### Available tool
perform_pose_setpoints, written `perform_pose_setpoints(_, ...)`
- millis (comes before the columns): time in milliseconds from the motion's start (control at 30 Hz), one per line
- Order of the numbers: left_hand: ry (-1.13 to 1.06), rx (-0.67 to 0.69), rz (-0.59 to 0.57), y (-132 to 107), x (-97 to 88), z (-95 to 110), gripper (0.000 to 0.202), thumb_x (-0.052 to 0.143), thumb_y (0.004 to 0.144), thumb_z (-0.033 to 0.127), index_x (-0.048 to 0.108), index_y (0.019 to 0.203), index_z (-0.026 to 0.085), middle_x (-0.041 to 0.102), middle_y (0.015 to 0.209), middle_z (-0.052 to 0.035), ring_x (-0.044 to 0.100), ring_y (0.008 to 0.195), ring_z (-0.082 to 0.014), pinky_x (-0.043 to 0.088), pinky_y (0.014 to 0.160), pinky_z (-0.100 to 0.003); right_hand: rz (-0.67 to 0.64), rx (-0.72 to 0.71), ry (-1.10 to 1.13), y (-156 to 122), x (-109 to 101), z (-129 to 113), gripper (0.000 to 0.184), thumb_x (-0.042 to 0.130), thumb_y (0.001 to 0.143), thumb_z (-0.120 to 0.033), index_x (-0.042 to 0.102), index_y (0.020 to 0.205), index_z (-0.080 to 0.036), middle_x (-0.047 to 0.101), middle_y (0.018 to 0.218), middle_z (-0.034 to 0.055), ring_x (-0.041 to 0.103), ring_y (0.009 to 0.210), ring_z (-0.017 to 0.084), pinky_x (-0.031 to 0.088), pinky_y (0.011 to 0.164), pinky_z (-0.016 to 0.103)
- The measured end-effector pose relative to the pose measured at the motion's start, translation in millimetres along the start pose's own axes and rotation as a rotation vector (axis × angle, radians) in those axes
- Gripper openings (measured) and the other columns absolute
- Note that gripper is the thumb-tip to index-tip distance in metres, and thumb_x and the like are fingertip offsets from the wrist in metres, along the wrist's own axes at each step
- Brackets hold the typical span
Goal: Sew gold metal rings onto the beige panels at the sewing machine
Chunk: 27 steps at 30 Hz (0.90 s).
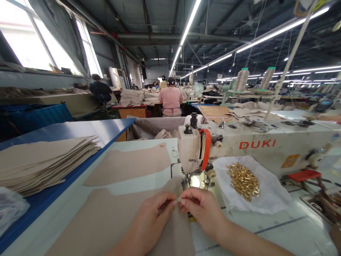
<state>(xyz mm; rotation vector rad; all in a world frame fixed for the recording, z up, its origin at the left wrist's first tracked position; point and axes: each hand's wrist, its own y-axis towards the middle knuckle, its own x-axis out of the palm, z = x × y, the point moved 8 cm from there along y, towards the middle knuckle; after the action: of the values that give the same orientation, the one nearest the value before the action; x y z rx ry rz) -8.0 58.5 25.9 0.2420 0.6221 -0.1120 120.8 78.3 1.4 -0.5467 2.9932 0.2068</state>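
Note:
My left hand (153, 213) and my right hand (202, 208) meet fingertip to fingertip just in front of the needle of a white sewing machine (255, 145). Both pinch one tiny pale piece (178, 200) between them; I cannot make out what it is. They hover over a beige fabric panel (106, 220) lying on the machine table. A second beige panel (128, 163) lies farther back. Right of the needle, a heap of small gold metal rings (243, 179) rests on a white sheet (269, 195).
A stack of beige cut pieces (39, 160) sits on a blue-edged table at the left. A red-handled tool (303, 175) lies at the right. Thread cones (241, 80) stand behind the machine. Other people sit at benches farther back, one in a pink top (170, 99).

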Motion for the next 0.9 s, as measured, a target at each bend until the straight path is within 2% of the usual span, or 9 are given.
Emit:
perform_pose_setpoints(200,0.084,0.015,-0.014,0,1.3,2,0.017,0.053,0.085,0.030,0.069,0.080,0.025,0.072,0.075,0.0010,0.066,0.072,-0.0192,0.047,0.065,-0.025,0.036,-0.051,-0.181,-3,-4,-10,0.014,0.055,0.078,-0.020,0.067,0.072,-0.018,0.063,0.063,-0.0003,0.058,0.060,0.014,0.042,0.056,0.023)
perform_pose_setpoints(300,0.129,0.090,-0.027,-1,1.6,6,0.019,0.050,0.088,0.030,0.066,0.080,0.025,0.071,0.080,-0.0002,0.065,0.077,-0.0194,0.051,0.071,-0.027,0.023,-0.043,-0.217,-4,-4,-9,0.014,0.054,0.078,-0.016,0.065,0.071,-0.018,0.061,0.060,-0.0014,0.057,0.058,0.013,0.042,0.055,0.022)
perform_pose_setpoints(400,0.211,0.196,0.042,-1,-2.1,6,0.023,0.043,0.092,0.030,0.063,0.100,0.023,0.069,0.105,-0.0049,0.062,0.101,-0.0223,0.050,0.091,-0.037,0.018,0.083,-0.078,-1,-6,3,0.012,0.053,0.078,-0.013,0.062,0.071,-0.017,0.060,0.059,-0.0028,0.058,0.055,0.012,0.045,0.055,0.021)
perform_pose_setpoints(467,0.327,0.234,0.097,-1,-2.4,2,0.028,0.044,0.090,0.029,0.059,0.112,0.020,0.065,0.117,-0.0090,0.058,0.112,-0.0256,0.047,0.099,-0.045,0.029,0.187,-0.004,1,-10,11,0.012,0.053,0.078,-0.010,0.061,0.071,-0.017,0.059,0.059,-0.0041,0.057,0.052,0.009,0.045,0.053,0.019)
perform_pose_setpoints(600,0.524,0.279,0.092,-6,8.9,-4,0.033,0.045,0.087,0.024,0.059,0.115,0.016,0.065,0.116,-0.0125,0.057,0.112,-0.0290,0.049,0.097,-0.051,0.027,0.312,-0.017,6,-15,18,0.012,0.056,0.077,-0.009,0.059,0.068,-0.017,0.059,0.055,-0.0061,0.054,0.043,0.007,0.041,0.045,0.016)
perform_pose_setpoints(733,0.596,0.318,0.108,-22,14.5,2,0.035,0.043,0.088,0.025,0.058,0.119,0.017,0.065,0.118,-0.0120,0.058,0.113,-0.0288,0.051,0.096,-0.049,-0.010,0.385,-0.039,14,-12,19,0.012,0.062,0.075,-0.013,0.060,0.065,-0.017,0.061,0.051,-0.0058,0.056,0.041,0.007,0.041,0.043,0.015)
perform_pose_setpoints(900,0.613,0.315,0.127,-35,13.9,6,0.039,0.042,0.089,0.027,0.054,0.124,0.015,0.065,0.118,-0.0121,0.061,0.110,-0.0282,0.053,0.094,-0.048,-0.065,0.458,-0.076,23,-1,19,0.021,0.060,0.074,-0.006,0.056,0.056,-0.016,0.059,0.046,-0.0062,0.055,0.037,0.006,0.039,0.037,0.013)
